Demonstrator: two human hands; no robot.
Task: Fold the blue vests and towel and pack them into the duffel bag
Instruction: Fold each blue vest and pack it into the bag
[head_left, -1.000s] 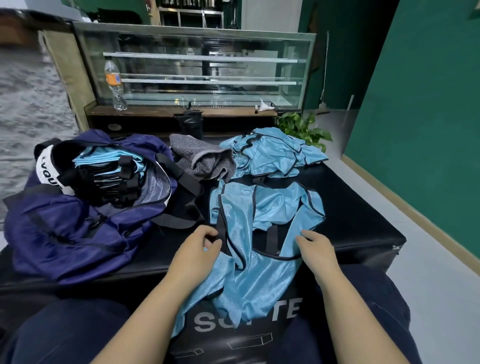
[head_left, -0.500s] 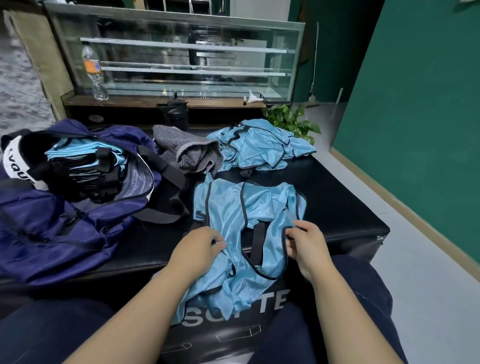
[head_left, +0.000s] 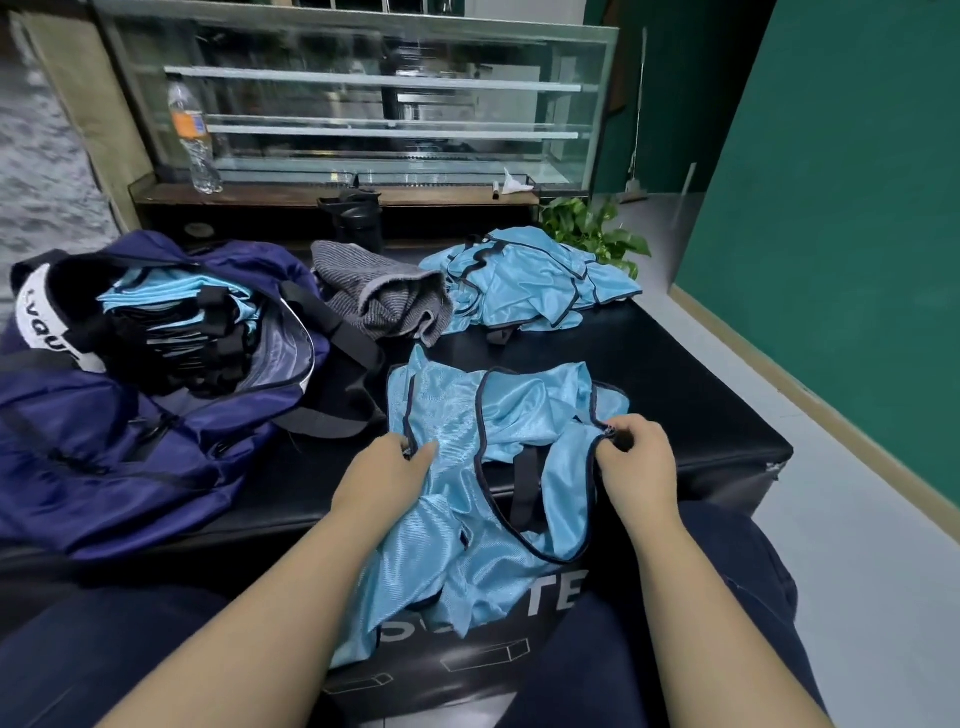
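My right hand pinches the dark-trimmed edge of the blue vest, fingers curled round it, while my left hand grips the opposite edge. The vest lies half on the black tabletop, half draped over its near edge (toward my lap). Beyond it sit the grey towel and a heap of vests; at left, the open navy duffel bag holds folded vests.

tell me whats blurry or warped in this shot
Head view: wide-angle bending bows the glass display case and green wall; the water bottle and far left edge smear softly; the vest between both hands stays fairly sharp; lighting dim, even.
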